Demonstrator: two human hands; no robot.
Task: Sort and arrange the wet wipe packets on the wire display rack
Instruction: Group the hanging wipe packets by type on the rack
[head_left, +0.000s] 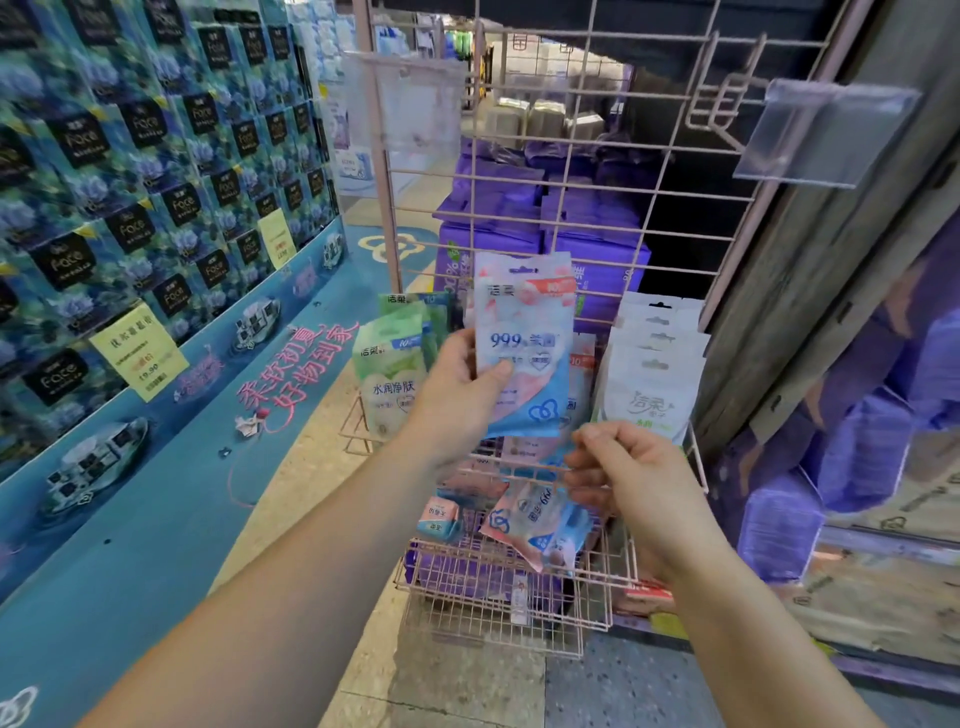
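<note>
A pink wire display rack (519, 176) stands in front of me. My left hand (457, 395) holds a pink-and-blue wet wipe packet (524, 332) upright against the rack's middle. Green wet wipe packets (389, 374) hang on a hook to its left. White wet wipe packets (649, 374) hang to its right. My right hand (623, 467) is lower, fingers pinched at the top edge of another pink-and-blue packet (535, 519) that lies tilted over the wire basket (498, 597). A small pink-and-blue pack (439, 517) sits in the basket's left side.
A wall of blue tissue packs (156, 156) with yellow price tags fills the left. Purple packs (540, 223) are stacked behind the rack. Empty hooks and a clear price-tag holder (826, 132) stick out at the rack's upper right. Purple stock and a wooden panel stand on the right.
</note>
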